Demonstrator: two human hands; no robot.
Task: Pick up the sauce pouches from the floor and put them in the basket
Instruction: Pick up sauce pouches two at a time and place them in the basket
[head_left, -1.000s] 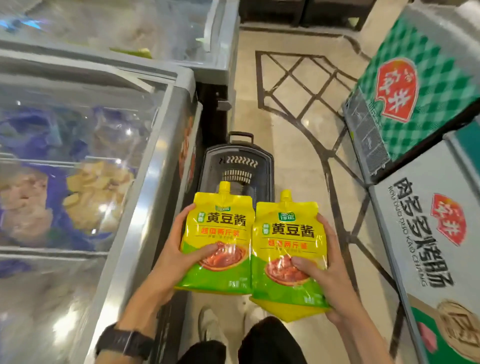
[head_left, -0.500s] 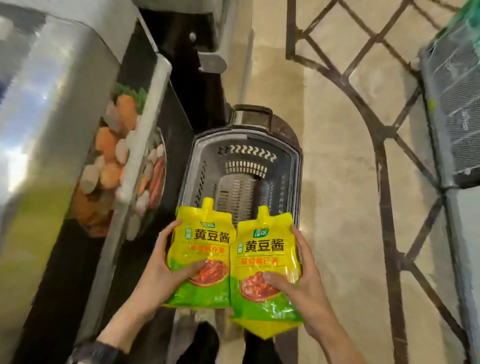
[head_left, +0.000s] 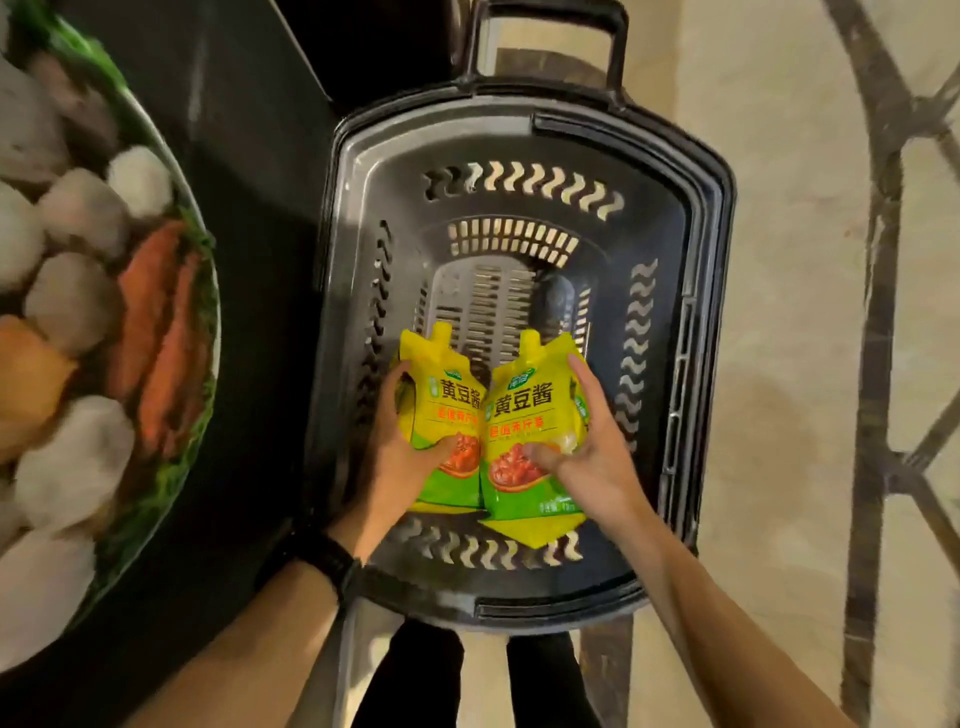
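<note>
Two yellow-and-green sauce pouches with spouts are held side by side inside the dark grey basket (head_left: 524, 135), which stands on the floor. My left hand (head_left: 400, 457) grips the left pouch (head_left: 449, 400), thumb across its front. My right hand (head_left: 592, 452) grips the right pouch (head_left: 524, 410) the same way. Both pouches are low in the basket, over its slotted bottom; I cannot tell whether they touch it.
A dark freezer cabinet side (head_left: 249, 260) with a printed food picture (head_left: 104, 322) stands close on the left of the basket. The basket's handle (head_left: 545, 21) lies at its far end. Beige tiled floor (head_left: 779, 260) with dark inlay lines lies to the right.
Both hands have carried the pouches forward and down from above the basket's near edge into the basket. The view has dropped much closer to the basket.
</note>
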